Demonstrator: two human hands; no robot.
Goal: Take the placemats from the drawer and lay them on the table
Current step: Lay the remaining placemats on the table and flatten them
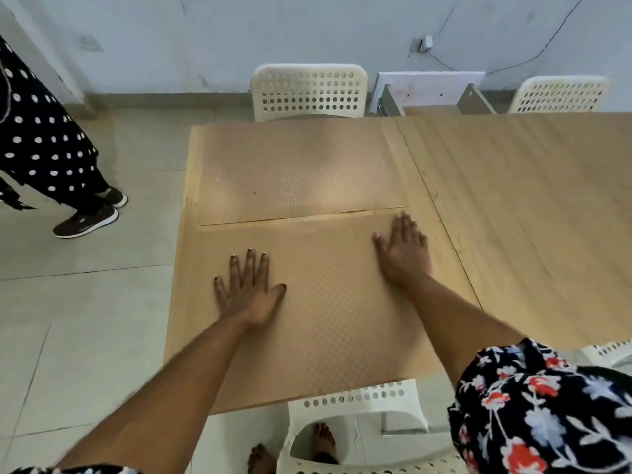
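Note:
Two tan, dotted placemats lie flat on the wooden table (530, 217), one behind the other. The near placemat (328, 323) reaches almost to the table's front edge. My left hand (248, 290) presses flat on its left part, fingers spread and straight. My right hand (403, 253) lies flat near its far right corner, fingers straight. The far placemat (297, 172) lies untouched beyond a thin gap. An open drawer (431, 97) with a white front shows behind the table's far edge.
White perforated chairs stand at the far side (309, 90), at the far right (561, 95) and right below me (359, 422). A person in a dotted dress and dark shoes (85, 220) stands on the tiled floor at the left.

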